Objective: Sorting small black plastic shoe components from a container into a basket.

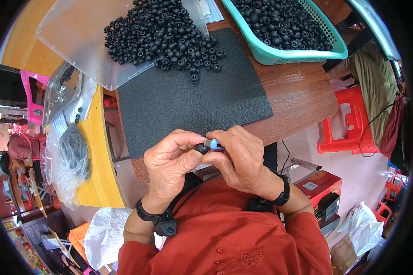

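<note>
My left hand (167,160) pinches a small round black part (200,148) between thumb and fingers, just in front of the mat's near edge. My right hand (243,158) is closed on a short blue-handled tool (216,145). A small metal-looking end of that tool meets or nearly meets the black part; contact is hard to tell. Beyond my hands lies a dark textured mat (192,105). At its far side, a heap of black hollow round parts (170,36) spills out of a tilted clear plastic bin (73,34).
A teal basket (280,57) full of similar black parts stands at the far right of the brown table (303,96). On the left, a yellow table (101,160) bears a plastic bag (75,151) and a clear tray (62,96). Red stools (348,123) stand to the right.
</note>
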### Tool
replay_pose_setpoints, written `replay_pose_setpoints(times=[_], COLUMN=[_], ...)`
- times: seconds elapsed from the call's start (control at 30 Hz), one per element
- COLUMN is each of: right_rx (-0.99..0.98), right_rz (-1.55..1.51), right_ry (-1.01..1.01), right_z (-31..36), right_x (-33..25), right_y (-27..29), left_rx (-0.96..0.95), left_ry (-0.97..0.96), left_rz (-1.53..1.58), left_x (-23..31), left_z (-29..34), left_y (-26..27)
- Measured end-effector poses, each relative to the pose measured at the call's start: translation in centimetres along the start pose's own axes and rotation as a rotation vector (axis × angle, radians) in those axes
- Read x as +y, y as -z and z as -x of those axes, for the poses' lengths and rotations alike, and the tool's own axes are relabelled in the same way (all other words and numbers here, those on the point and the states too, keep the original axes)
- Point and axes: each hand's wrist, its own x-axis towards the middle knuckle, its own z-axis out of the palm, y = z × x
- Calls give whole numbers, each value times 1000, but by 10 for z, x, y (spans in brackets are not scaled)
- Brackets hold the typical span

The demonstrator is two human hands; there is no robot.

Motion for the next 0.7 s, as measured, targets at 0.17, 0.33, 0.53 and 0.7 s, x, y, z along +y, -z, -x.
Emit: replay_pose_setpoints(times=[0.17, 0.33, 0.53, 0.7], right_rx=[0, -18, -29, -16], right_rz=[12, 53, 61, 69], right_ry=[-4, -2, 15, -47], right_z=[0, 0, -3, 2], right_x=[1, 3, 3, 6], right_y=[-3, -3, 0, 6], left_rx=[-47, -43, 10, 72], left_ry=[-65, -41, 84, 317], left_rz=[-52, -125, -25, 258], left_x=[-5, -5, -2, 6], left_z=[-2, -4, -9, -45], left_y=[4, 6, 9, 29])
